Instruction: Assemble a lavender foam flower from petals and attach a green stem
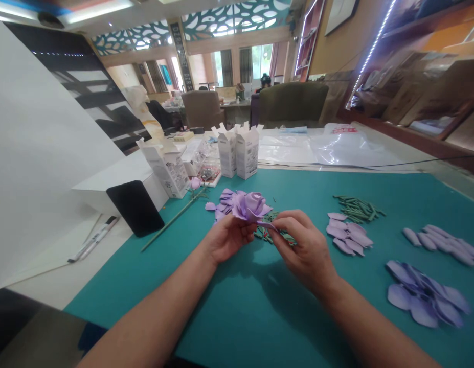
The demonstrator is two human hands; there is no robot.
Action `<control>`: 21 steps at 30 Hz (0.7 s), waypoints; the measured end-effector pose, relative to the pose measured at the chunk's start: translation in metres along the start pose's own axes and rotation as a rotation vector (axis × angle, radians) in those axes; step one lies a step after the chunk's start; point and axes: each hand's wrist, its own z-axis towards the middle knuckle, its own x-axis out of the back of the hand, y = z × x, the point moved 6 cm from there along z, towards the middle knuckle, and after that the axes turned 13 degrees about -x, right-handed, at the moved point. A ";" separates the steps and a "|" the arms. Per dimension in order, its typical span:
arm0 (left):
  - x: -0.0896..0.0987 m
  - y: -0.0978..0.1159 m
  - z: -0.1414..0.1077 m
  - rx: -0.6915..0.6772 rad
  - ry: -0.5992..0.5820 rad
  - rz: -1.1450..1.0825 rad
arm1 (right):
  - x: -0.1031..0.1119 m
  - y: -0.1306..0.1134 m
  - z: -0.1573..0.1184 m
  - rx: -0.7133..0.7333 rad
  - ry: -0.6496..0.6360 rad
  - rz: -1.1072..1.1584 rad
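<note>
A purple artificial rose (252, 204) is held above the mat by my left hand (231, 237), whose fingers close around its underside. My right hand (303, 245) pinches a purple petal (266, 225) at the rose's lower right edge. Whether that petal is joined to the rose I cannot tell. Behind the rose lies a pile of loose purple petals (223, 202), partly covered by it. Small green and red pieces (262, 235) show on the mat beneath and between my hands.
On the green mat (229, 317) at right lie green sticks (357, 208), pale petals (350, 236), purple buds (442, 243) and darker petals (426, 294). Left are a long-stemmed rose (175, 217), a black tablet-like slab (135, 208) and pens (93, 239). White boxes (246, 153) stand behind.
</note>
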 end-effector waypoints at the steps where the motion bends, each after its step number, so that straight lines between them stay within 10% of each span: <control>1: -0.001 0.000 0.000 -0.003 -0.008 -0.003 | 0.000 0.000 0.000 0.007 0.000 -0.003; 21: -0.002 0.001 -0.001 -0.022 0.027 -0.002 | -0.001 0.001 -0.001 0.078 -0.014 -0.071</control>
